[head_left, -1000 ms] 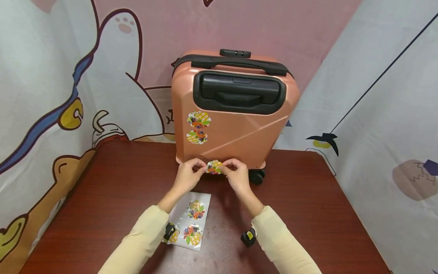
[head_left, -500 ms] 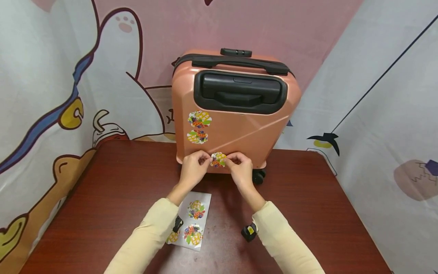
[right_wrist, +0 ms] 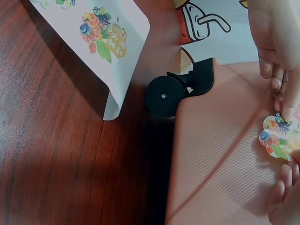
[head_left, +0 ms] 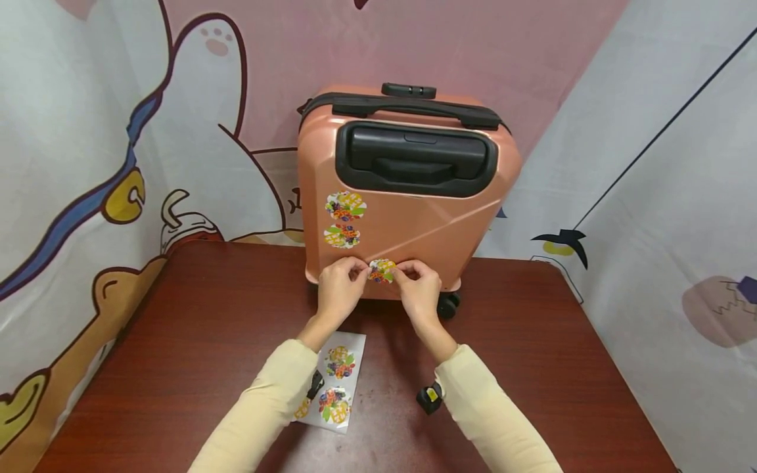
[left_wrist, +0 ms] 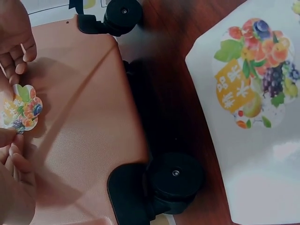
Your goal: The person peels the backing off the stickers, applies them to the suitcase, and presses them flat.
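Note:
A fruit-print sticker [head_left: 381,270] is stretched between both hands in front of the lower part of the pink suitcase [head_left: 414,230]. My left hand [head_left: 341,289] pinches its left edge between thumb and finger. Its right edge is pinched by my right hand [head_left: 421,289]. In the left wrist view the sticker [left_wrist: 23,108] lies close over the textured shell; whether it touches cannot be told. The right wrist view shows the sticker [right_wrist: 280,137] partly covered by fingertips. Two similar stickers, an upper one [head_left: 345,206] and a lower one [head_left: 342,236], are on the suitcase's left side.
A white sticker sheet [head_left: 349,341] with several fruit stickers lies on the brown table [head_left: 520,368], partly under the left forearm. The suitcase stands upright at the back, a black wheel [head_left: 448,305] at its lower right. A printed cloth [head_left: 621,164] hangs behind.
Both hands have moved up and slightly right with the sticker, from the suitcase's bottom edge onto its lower face. The left forearm has shifted right over the sheet.

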